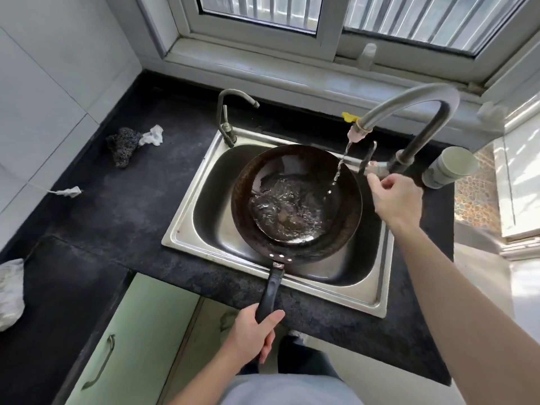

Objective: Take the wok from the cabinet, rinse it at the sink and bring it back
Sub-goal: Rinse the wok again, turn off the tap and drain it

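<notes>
Over the steel sink the wok hangs level, its dark bowl inside the basin's outline and a pool of water rippling in its bottom. The left hand is wrapped round the end of the wok's black handle, which reaches out across the front edge of the worktop. A thin stream of water drops from the tall gooseneck tap onto the wok's right side. The right hand is up at the tap lever, fingers curled just under it; I cannot tell whether it has hold of it. A smaller tap stands at the sink's back left corner. Left of that, on the worktop, lie a dark wire scourer and a crumpled white scrap touching it. A grey pipe fitting sits just right of the big tap. Below the worktop is a pale green cabinet door.
</notes>
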Action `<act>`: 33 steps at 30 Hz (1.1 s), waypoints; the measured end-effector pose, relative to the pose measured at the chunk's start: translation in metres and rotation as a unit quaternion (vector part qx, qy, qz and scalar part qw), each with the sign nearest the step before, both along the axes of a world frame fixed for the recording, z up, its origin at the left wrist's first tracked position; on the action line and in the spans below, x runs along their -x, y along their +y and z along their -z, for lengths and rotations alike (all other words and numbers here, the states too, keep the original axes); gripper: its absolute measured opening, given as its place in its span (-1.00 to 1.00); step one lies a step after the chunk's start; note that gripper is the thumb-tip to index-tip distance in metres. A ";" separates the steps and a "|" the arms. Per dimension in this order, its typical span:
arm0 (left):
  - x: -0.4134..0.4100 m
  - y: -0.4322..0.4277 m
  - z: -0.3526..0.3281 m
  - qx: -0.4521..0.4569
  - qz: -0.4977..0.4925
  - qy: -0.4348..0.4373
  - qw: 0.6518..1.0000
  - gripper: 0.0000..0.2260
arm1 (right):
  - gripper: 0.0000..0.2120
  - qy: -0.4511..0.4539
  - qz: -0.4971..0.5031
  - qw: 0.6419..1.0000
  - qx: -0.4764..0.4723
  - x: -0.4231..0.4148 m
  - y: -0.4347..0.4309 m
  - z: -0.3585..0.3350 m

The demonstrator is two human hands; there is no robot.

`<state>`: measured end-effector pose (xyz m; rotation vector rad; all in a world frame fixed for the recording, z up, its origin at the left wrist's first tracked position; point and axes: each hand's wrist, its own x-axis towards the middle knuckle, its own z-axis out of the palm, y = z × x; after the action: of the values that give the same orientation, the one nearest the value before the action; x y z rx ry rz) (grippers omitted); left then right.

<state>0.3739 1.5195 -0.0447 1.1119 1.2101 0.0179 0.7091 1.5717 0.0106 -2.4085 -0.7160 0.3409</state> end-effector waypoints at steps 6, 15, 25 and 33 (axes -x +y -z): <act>-0.002 0.000 0.000 0.071 -0.018 -0.040 0.997 -0.78 | -0.61 0.142 -0.058 0.986 0.060 0.101 -0.071 0.027; 0.002 0.000 0.003 0.109 -0.048 -0.063 0.991 -0.80 | -0.66 0.337 -0.066 0.930 0.132 0.202 -0.087 0.071; 0.004 0.003 0.004 0.114 -0.050 -0.063 0.990 -0.78 | -0.80 0.603 0.057 0.795 -0.023 0.221 -0.060 0.080; 0.017 -0.007 -0.010 0.099 -0.051 -0.062 0.992 -0.84 | -0.77 0.605 0.009 0.794 -0.056 0.233 -0.071 0.080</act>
<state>0.3569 1.5124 -0.0348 0.8632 1.1298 0.0446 0.4763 1.5008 -0.0695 -1.5502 -0.0807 1.5636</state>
